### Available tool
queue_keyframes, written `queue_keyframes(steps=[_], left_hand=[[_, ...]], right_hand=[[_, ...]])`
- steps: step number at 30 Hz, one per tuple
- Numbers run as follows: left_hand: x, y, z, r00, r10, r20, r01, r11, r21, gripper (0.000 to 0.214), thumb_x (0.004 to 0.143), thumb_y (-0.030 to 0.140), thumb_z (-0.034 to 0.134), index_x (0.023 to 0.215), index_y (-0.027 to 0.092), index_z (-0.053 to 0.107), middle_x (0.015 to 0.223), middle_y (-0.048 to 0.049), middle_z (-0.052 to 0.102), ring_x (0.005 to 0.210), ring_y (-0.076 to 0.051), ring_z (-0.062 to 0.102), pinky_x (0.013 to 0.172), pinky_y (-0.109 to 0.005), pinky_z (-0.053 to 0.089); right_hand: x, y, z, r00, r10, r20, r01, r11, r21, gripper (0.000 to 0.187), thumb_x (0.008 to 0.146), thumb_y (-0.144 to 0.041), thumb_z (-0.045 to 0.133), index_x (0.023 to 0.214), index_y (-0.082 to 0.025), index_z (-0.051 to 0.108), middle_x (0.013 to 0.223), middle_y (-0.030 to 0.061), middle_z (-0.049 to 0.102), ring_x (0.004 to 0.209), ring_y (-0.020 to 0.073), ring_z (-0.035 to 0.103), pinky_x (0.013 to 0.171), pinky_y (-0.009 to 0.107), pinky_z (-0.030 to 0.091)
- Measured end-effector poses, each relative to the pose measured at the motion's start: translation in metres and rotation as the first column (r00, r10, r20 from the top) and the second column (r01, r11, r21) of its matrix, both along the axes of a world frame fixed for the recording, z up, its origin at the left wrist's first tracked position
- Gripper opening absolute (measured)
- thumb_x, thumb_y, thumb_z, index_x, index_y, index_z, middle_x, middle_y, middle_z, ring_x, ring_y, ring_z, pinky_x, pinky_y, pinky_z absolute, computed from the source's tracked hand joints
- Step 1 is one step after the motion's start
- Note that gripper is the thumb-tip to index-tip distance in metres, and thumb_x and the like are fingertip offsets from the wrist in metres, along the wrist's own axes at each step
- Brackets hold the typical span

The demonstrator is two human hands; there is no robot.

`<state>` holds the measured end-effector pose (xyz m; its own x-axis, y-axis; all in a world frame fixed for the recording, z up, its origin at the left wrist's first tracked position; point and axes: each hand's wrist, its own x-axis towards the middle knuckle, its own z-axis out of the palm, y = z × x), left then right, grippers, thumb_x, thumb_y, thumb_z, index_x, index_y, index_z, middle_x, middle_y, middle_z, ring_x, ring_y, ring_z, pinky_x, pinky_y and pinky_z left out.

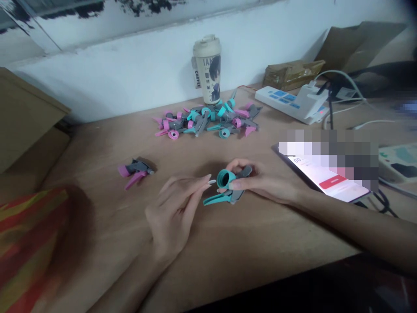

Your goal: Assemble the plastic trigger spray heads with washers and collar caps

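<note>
Between the thumb and fingers of my left hand (174, 208) is a small white disc, a washer by its look (212, 181). Just right of it, my right hand (257, 180) grips a grey and teal trigger spray head (226, 178). The round teal collar faces the disc with its dark opening, and the teal trigger points down-left. A small gap separates disc and collar. On the table to the left lies a single spray head with pink collar and trigger (137, 170), apart from both hands.
Several pink and teal spray heads (208, 119) lie piled near the wall, before a lidded coffee cup (210, 71). Right are a power strip (289, 102) and a lit phone or tablet (325, 174). A cardboard box (29, 121) and red-yellow striped material (29, 243) are at left.
</note>
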<state>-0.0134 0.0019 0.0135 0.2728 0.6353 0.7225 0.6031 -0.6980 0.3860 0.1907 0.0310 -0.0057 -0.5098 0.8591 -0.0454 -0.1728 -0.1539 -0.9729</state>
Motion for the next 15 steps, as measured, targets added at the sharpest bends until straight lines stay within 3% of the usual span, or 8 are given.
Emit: queue_keyframes(steps=[3,6,8,10,12,15], left_hand=[[0.0,-0.002,0.002,0.999,-0.025,0.037,0.024,1.0,0.012,0.036,0.074,0.001,0.066,0.099,0.027,0.066,0.09,0.0043,0.071,0.078,-0.014,0.065,0.071,-0.031,0.054],[0.002,-0.005,0.002,0.998,0.003,0.066,-0.005,0.999,0.033,0.034,0.073,0.002,0.068,0.096,0.028,0.066,0.089,0.0043,0.07,0.078,-0.015,0.065,0.07,-0.032,0.055],[0.002,-0.007,0.002,0.996,0.047,0.075,-0.051,0.998,0.044,0.032,0.073,0.005,0.068,0.094,0.029,0.066,0.088,0.0039,0.069,0.075,-0.015,0.065,0.067,-0.032,0.055],[0.002,-0.007,0.001,0.994,0.074,0.074,-0.077,0.996,0.046,0.031,0.074,0.006,0.068,0.093,0.03,0.066,0.086,0.0033,0.068,0.074,-0.015,0.064,0.065,-0.032,0.055],[0.001,-0.006,0.001,0.996,0.055,0.07,-0.059,0.996,0.061,0.031,0.074,0.005,0.068,0.093,0.03,0.066,0.085,0.0028,0.067,0.074,-0.016,0.064,0.065,-0.033,0.055],[0.0,-0.005,0.001,0.999,0.015,0.05,-0.018,0.997,0.079,0.033,0.073,0.003,0.067,0.094,0.028,0.066,0.085,0.0025,0.067,0.074,-0.015,0.063,0.065,-0.033,0.054]], right_hand=[[0.002,-0.007,0.003,0.973,-0.141,0.184,0.095,0.967,0.237,0.039,0.066,-0.035,0.075,0.1,-0.022,0.06,0.087,-0.0005,0.063,0.076,0.0123,0.06,0.071,0.027,0.05],[0.0,-0.019,0.006,0.885,-0.391,0.252,0.203,0.813,0.546,0.057,0.066,-0.035,0.075,0.119,-0.028,0.054,0.1,0.0017,0.064,0.09,0.0177,0.061,0.083,0.033,0.049],[-0.003,-0.025,0.007,0.85,-0.475,0.229,0.215,0.709,0.672,0.049,0.07,-0.033,0.072,0.117,-0.03,0.057,0.109,0.0027,0.065,0.1,0.0213,0.06,0.089,0.037,0.048],[-0.005,-0.028,0.005,0.844,-0.5,0.194,0.224,0.658,0.719,0.037,0.073,-0.03,0.07,0.109,-0.028,0.062,0.112,0.0027,0.065,0.105,0.0228,0.059,0.094,0.039,0.046],[-0.008,-0.028,0.002,0.852,-0.491,0.181,0.23,0.663,0.713,0.032,0.073,-0.03,0.069,0.105,-0.027,0.062,0.108,0.0024,0.067,0.103,0.0225,0.061,0.1,0.043,0.041],[-0.01,-0.024,-0.003,0.879,-0.422,0.223,0.189,0.737,0.649,0.03,0.074,-0.031,0.068,0.102,-0.026,0.059,0.104,0.0011,0.068,0.098,0.0205,0.063,0.106,0.046,0.034]])
